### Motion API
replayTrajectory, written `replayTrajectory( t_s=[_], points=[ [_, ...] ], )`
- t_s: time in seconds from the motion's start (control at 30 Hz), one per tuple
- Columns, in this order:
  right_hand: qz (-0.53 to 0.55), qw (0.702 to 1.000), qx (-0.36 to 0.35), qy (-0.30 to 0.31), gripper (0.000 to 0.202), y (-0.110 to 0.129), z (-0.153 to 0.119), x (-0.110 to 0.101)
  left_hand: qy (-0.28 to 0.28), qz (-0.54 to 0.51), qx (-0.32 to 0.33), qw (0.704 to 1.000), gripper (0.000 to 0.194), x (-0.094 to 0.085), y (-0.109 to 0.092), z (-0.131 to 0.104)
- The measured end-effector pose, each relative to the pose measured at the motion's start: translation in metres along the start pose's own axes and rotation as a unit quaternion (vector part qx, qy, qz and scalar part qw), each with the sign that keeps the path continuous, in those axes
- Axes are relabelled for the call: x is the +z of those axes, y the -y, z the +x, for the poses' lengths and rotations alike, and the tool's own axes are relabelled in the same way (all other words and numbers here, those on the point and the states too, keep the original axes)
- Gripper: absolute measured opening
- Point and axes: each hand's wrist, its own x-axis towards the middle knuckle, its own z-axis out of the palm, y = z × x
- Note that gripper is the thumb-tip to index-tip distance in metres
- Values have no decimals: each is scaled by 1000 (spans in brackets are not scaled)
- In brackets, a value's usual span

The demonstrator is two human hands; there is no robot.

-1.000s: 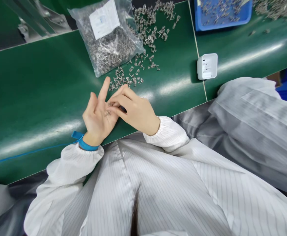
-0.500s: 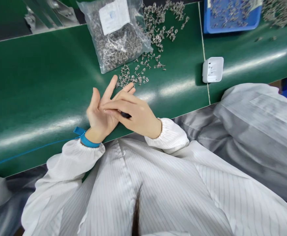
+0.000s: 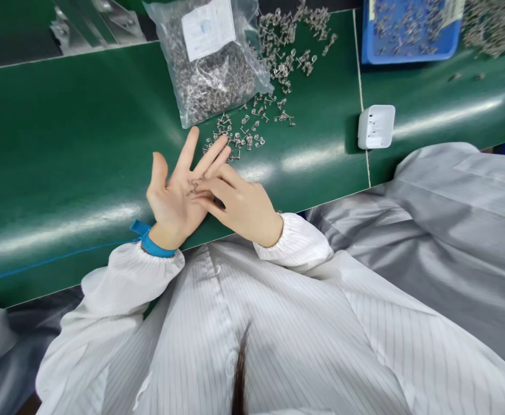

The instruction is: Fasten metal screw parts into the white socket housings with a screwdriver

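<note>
My left hand (image 3: 177,199) lies palm up with its fingers spread, a blue strap round its wrist. A few small metal springs (image 3: 192,186) show on its palm, at the fingertips of my right hand (image 3: 246,207). That right hand is curled over the palm, its index fingertip touching the springs. Something dark shows in the gap behind its thumb; its kind is hidden. Just beyond my left fingertips, loose springs (image 3: 247,138) are scattered in front of a clear plastic bag (image 3: 217,89) full of similar metal parts with a white label.
On the green work surface (image 3: 83,138), a small white plastic box (image 3: 377,127) stands to the right. Behind it is a blue tray (image 3: 367,34) with metal parts, beside another heap of parts (image 3: 498,26). A person in grey-white clothing (image 3: 451,230) sits at my right.
My left fingers have stretched out a little further. The right fingertips have loosened from a pinch, and springs now show on the palm. The view has shifted slightly.
</note>
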Motion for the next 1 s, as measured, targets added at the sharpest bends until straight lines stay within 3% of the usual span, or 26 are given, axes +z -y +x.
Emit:
replayTrajectory(
  t_s=[0.53,1.0],
  points=[
    [-24,999,38,-13,41,13,1,7,-1,13,10,1000,73,3,-1,-1],
    [-17,998,58,-16,35,16,5,9,-4,16,8,1000,74,7,-3,-1]
  ],
)
